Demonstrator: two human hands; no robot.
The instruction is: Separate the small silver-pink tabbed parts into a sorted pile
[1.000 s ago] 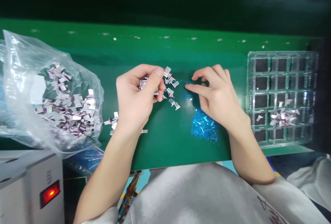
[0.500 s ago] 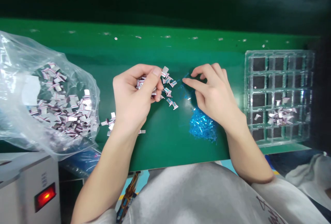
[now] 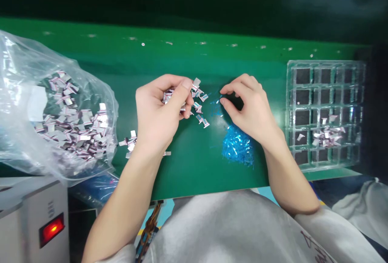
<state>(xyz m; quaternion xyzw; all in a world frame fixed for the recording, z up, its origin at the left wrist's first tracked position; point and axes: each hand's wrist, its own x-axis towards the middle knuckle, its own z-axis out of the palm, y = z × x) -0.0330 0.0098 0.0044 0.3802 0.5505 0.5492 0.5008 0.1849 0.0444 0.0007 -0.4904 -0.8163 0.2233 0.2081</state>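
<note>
My left hand [image 3: 160, 111] is closed round a bunch of small silvery tabs [image 3: 168, 96] with thin dark-red stripes. One tab [image 3: 197, 83] sticks up from between its thumb and fingertips. Just right of these fingers lie several more tabs [image 3: 198, 107], some with blue film on them. My right hand [image 3: 251, 105] hovers over scattered blue film strips [image 3: 216, 109], thumb and index fingertips curved towards each other with a small gap. Whether a strip clings there is too small to tell. Below it is a heap of blue film strips [image 3: 238, 145].
A clear plastic bag [image 3: 104, 93] full of tabs lies open at left. Several loose tabs [image 3: 131, 143] lie by my left wrist. At right stands a clear compartment tray [image 3: 289, 111] with tabs in it. A grey machine [image 3: 30, 218] with a lit red switch stands front left.
My right thumb has come up near the index fingertip, and the hand has drawn slightly right from the tabs. My left hand keeps its hold; the view has shifted a little.
</note>
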